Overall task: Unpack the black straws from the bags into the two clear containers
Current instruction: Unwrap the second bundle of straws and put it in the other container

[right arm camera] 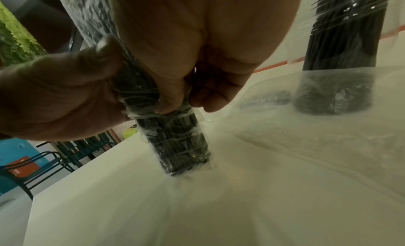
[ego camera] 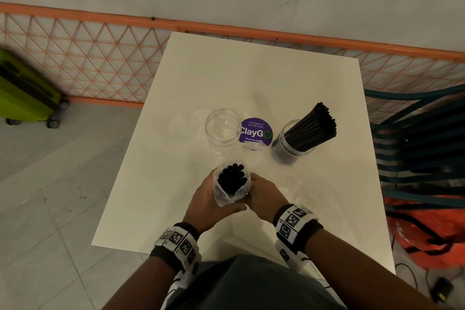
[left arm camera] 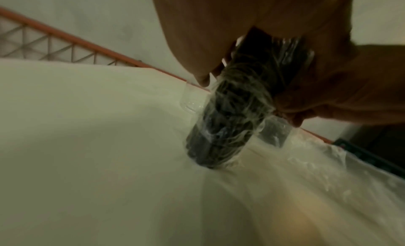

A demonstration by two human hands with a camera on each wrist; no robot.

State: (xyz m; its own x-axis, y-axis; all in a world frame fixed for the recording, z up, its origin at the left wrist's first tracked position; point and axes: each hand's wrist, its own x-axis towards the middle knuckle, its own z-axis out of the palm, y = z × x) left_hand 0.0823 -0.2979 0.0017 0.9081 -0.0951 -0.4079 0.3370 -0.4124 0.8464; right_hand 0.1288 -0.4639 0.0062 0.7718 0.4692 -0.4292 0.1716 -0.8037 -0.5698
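clear plastic bag (ego camera: pixel 230 192) of black straws (ego camera: pixel 232 176) stands upright on the white table (ego camera: pixel 251 75), its bottom end touching the tabletop, mouth open upward with the straw tips showing. left hand (ego camera: pixel 205 202) wraps the bag's left side, thumb across the near face; right hand (ego camera: pixel 264 196) curls round the right side, fingertips (right arm camera: pixel 168 107) pressing the film low on the bundle. both hands closed on the bag, neither on bare straws.

landmark: purple round sticker (ego camera: pixel 255 133) on the table. empty clear container (ego camera: pixel 222 131) stands just left of the sticker, open and upright. second clear container (ego camera: pixel 293 145) stands just right of it, already holding a leaning bundle of straws (ego camera: pixel 313 129). the held bag is on the near side of the sticker, closer to the empty container.

judgement: one bag emptied, this one not yet; roughly half done.

risks from here:
- film is thin and slippery; if the grip stays only on the film, the bundle could slide out unevenly and fan across the table.
- loose straws would roll, possibly off the table edge.
- empty container is light; a bundle lowered off-centre or catching the rim could tip it toward the sticker.
- straws stand much taller than the container, as the filled one shows, so a leaning load may topple it.
- crumpled loose film (right arm camera: pixel 306 128) lying near the filled container could snag a hand.
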